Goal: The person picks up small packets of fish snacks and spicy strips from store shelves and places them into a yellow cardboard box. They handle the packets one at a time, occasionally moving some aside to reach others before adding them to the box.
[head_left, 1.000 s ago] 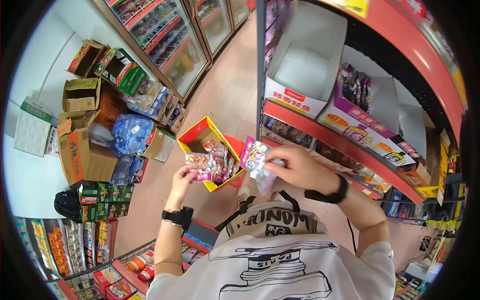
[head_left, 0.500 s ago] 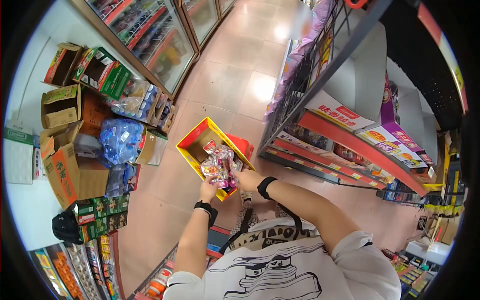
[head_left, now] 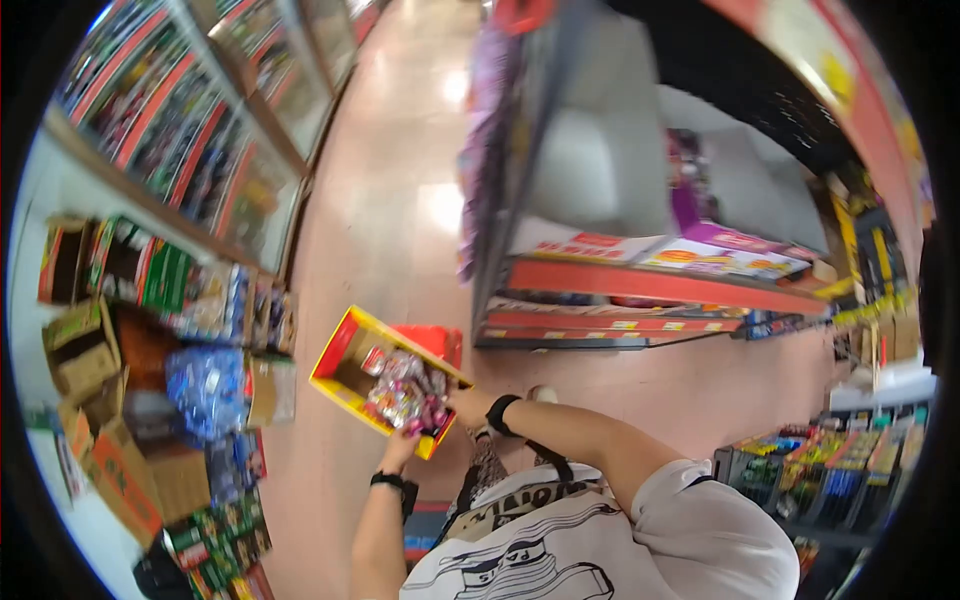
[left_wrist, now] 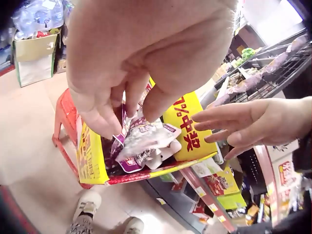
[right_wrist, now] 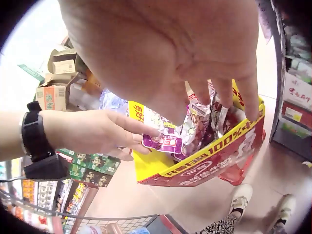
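A yellow and red cardboard box (head_left: 340, 372) holds several shiny purple and silver snack packets (head_left: 400, 385). At its near edge, my left hand (head_left: 400, 447) reaches in. Thumb and fingers of this left hand (right_wrist: 105, 127) pinch the purple end of a snack packet (right_wrist: 163, 141) on top of the pile. My right hand (head_left: 468, 405) is at the box's right side. Seen from the left wrist, the right hand (left_wrist: 258, 122) has its fingers stretched out beside the yellow box wall (left_wrist: 187, 124), with nothing held.
Under the box stands a red plastic stool (left_wrist: 66, 114). Shelves with a red edge (head_left: 600, 280) rise to the right, holding display cartons. Along the left are opened cardboard boxes (head_left: 175, 475), wrapped blue bottles (head_left: 205, 390) and glass-door fridges (head_left: 240, 180).
The right hand held a snack packet beside the box a second ago; it has moved to the box and let go. The head view has turned, so the box appears lower and further left.
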`<state>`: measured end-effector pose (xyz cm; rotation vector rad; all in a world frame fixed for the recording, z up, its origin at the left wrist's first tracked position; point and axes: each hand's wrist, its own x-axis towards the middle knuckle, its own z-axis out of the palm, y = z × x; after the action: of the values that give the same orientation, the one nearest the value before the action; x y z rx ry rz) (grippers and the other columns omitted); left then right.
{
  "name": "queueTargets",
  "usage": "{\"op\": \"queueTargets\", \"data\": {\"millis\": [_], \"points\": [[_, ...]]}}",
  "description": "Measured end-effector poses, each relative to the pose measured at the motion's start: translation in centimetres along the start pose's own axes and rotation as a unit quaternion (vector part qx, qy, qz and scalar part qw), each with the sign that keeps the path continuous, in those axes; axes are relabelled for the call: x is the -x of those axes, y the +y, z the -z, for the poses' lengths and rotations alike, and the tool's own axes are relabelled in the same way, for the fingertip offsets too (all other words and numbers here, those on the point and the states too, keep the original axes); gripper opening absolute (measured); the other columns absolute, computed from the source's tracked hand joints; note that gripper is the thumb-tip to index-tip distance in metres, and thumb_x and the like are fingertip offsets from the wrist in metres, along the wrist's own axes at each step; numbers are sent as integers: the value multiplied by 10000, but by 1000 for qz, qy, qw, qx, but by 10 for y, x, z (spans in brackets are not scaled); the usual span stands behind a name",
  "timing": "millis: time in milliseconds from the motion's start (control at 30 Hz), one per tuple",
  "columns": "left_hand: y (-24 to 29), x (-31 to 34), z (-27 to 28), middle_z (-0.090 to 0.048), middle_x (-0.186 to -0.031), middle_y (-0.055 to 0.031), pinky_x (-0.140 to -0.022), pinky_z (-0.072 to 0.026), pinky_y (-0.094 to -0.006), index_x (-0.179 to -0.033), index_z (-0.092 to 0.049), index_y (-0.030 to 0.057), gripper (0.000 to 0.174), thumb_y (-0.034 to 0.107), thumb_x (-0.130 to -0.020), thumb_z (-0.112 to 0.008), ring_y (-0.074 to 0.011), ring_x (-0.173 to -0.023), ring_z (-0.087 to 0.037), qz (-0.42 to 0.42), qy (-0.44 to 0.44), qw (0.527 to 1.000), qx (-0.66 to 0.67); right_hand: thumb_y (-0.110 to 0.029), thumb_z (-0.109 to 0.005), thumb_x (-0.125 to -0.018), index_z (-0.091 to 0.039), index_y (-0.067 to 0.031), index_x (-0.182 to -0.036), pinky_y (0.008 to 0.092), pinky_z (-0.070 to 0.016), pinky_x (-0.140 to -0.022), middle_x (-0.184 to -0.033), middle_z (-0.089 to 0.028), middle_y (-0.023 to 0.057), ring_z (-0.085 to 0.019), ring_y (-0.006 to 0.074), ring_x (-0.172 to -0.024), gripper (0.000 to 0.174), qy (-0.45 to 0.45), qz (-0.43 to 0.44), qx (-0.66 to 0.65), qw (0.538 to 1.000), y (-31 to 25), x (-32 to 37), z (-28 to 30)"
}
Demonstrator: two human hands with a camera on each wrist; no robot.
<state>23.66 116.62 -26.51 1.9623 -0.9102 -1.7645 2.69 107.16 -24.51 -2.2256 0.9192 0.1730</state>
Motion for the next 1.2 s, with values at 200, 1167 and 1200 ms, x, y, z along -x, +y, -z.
{"op": "queueTargets", "data": {"millis": [200, 1167, 1200], "points": [[31, 23, 16, -594, -806, -97, -604, -467, -266, -1052, -543, 1, 357, 92, -714, -612, -165, -690, -575, -30, -28, 994, -99, -189, -515, -762, -559, -57, -945, 421, -449, -697, -826, -582, 190, -570, 337, -811, 230, 88, 46, -171, 980, -13, 96, 120], [551, 264, -165, -612, -876, -147, -725, -455, -332, -989, -589, 66, 205, 123, -801, -529, -291, -828, -585, -572, 94, 678, -451, -183, -493, -743, -573, -51, -717, 435, -449, -613, -677, -581, 155, -568, 333, -687, 156, 380, 42, 215, 899, 2, 294, 451], [555, 261, -170, -612, -876, -147, -725, -455, -332, -989, -589, 66, 205, 123, -801, -529, -291, -828, -585, -572, 99, 678, -451, -199, -476, -751, -575, -50, -714, 437, -450, -597, -686, -587, 159, -573, 337, -673, 182, 342, 29, 198, 918, 3, 295, 452]]}}
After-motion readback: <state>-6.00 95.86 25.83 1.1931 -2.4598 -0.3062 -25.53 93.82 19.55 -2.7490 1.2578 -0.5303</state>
